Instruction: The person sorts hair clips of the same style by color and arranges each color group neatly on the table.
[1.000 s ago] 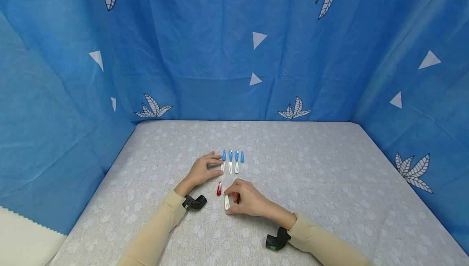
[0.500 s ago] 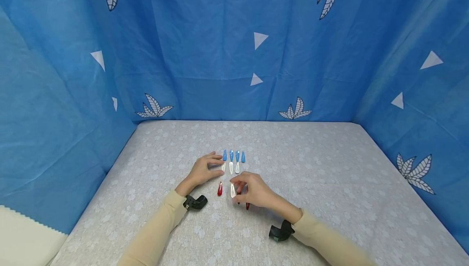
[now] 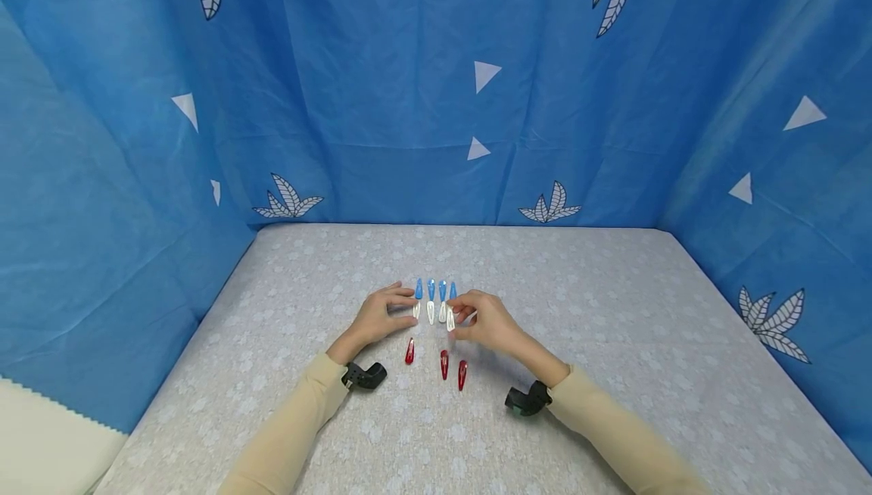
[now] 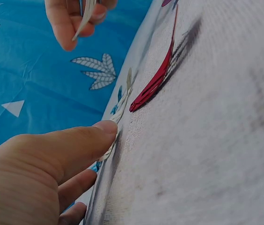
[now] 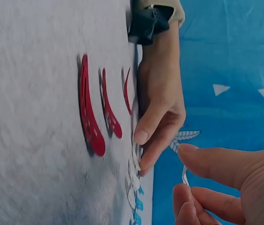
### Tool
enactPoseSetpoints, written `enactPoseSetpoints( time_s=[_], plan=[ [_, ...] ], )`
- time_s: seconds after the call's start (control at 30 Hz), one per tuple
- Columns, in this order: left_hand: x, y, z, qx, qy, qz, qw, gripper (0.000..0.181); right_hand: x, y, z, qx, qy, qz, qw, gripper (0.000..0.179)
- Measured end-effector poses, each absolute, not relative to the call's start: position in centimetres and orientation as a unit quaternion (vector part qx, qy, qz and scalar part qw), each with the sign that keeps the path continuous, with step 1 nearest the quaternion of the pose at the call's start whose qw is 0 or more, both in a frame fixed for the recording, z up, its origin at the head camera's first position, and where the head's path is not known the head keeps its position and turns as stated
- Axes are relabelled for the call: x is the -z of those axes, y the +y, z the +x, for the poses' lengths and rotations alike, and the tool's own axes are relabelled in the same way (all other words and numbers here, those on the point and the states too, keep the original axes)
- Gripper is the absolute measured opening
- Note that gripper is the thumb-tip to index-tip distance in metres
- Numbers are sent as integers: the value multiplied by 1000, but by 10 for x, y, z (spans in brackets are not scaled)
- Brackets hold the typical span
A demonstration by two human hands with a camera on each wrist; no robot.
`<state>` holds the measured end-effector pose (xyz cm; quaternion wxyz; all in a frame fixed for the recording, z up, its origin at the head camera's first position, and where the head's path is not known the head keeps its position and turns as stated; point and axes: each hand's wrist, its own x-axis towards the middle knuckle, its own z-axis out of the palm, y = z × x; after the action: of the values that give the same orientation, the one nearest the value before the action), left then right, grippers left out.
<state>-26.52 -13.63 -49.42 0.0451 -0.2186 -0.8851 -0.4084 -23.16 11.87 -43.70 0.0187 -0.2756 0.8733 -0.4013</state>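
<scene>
My right hand (image 3: 487,321) pinches a white snap hair clip (image 3: 450,319) between thumb and fingers, lifted off the table in the right wrist view. At the left end of the white row, my left hand (image 3: 376,316) has thumb and fingertips at the two ends of another white hair clip (image 3: 416,311), partly hidden by the fingers. Two more white hair clips (image 3: 431,312) lie beside it. Behind them stretches a row of blue hair clips (image 3: 431,289). Three red hair clips (image 3: 444,365) lie nearer, spaced apart; the right wrist view shows them at the hand's side.
Pale patterned cloth (image 3: 579,313) covers the table. A blue curtain (image 3: 395,101) with leaf and triangle prints encloses the back and both sides. Black wrist cameras (image 3: 527,400) sit at both cuffs.
My right hand has carried the white hair clip away from the body and slightly right, to the right end of the white row, uncovering two red hair clips. My left hand stays in place.
</scene>
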Motion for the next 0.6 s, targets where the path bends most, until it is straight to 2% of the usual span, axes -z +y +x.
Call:
enactPoseSetpoints(
  time_s=[0.6],
  plan=[
    [495,-136,-266,413,-885,-213,37,38,454,118,-260,407,887,-212,50,50]
  ],
)
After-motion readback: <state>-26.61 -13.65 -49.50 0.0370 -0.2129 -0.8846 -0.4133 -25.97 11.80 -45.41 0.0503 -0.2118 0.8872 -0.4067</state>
